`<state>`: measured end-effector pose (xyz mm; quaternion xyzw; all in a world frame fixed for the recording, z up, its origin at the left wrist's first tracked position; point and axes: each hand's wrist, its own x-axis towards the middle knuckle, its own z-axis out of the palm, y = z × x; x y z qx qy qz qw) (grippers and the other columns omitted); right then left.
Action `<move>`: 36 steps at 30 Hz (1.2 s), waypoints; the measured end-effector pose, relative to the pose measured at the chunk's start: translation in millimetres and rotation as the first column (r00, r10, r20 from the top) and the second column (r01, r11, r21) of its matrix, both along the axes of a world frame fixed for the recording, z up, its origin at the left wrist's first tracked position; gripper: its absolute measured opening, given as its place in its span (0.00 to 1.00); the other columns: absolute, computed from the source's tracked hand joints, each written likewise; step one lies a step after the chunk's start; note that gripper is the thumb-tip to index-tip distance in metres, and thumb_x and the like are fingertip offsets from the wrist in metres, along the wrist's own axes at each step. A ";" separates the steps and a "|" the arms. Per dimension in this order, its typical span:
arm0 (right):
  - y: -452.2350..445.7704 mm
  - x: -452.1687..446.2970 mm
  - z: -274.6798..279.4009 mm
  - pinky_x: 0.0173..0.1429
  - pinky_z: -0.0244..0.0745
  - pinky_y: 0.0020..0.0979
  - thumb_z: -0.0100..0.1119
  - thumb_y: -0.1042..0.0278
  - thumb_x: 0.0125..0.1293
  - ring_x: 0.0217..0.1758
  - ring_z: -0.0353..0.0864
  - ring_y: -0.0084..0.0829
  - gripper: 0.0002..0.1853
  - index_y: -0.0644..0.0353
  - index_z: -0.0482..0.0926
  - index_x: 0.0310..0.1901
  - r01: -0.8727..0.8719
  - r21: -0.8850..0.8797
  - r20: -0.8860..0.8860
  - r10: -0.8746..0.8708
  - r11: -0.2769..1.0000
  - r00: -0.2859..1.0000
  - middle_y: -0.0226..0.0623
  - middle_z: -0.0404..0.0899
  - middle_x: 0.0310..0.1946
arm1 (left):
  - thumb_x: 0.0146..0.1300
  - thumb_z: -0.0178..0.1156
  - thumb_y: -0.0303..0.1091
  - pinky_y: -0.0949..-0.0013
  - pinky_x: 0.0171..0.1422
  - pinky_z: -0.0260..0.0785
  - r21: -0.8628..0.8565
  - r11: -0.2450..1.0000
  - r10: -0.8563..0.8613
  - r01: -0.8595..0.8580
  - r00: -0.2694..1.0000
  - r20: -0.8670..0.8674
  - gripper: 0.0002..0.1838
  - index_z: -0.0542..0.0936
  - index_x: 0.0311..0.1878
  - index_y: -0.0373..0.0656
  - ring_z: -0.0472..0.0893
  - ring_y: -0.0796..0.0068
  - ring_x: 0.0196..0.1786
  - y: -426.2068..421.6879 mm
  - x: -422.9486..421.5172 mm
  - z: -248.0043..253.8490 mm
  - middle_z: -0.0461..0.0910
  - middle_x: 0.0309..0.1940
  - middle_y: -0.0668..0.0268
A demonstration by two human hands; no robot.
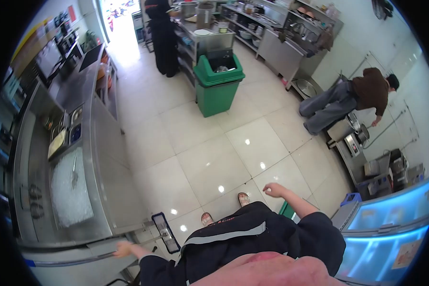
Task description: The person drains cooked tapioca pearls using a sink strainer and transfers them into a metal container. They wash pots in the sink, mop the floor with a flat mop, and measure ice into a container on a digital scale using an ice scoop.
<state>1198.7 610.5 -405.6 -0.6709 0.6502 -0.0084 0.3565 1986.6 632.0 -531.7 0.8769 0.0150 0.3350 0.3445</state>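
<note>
by the steel rail | left hand placed at rail, grip cannot be told | right hand raised, grip unclear | mop near feet, could be tripped over if overlooked

The long, shiny metal bar is at the near left. It runs sideways along the silver cabinet. At the near right, a green box-like thing sits low down, partly hidden, so its full shape cannot be seen.
</note>
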 end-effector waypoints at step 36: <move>322.2 -480.1 -131.0 0.41 0.74 0.29 0.59 0.71 0.52 0.43 0.77 0.30 0.25 0.55 0.67 0.53 0.739 -0.093 0.190 -0.740 -0.667 -0.645 0.37 0.76 0.44 | 0.59 0.48 0.54 0.60 0.39 0.71 -0.071 -0.970 0.057 -0.234 0.065 -0.996 0.26 0.79 0.40 0.38 0.80 0.63 0.31 -268.0 -1363.9 -69.5 0.80 0.26 0.56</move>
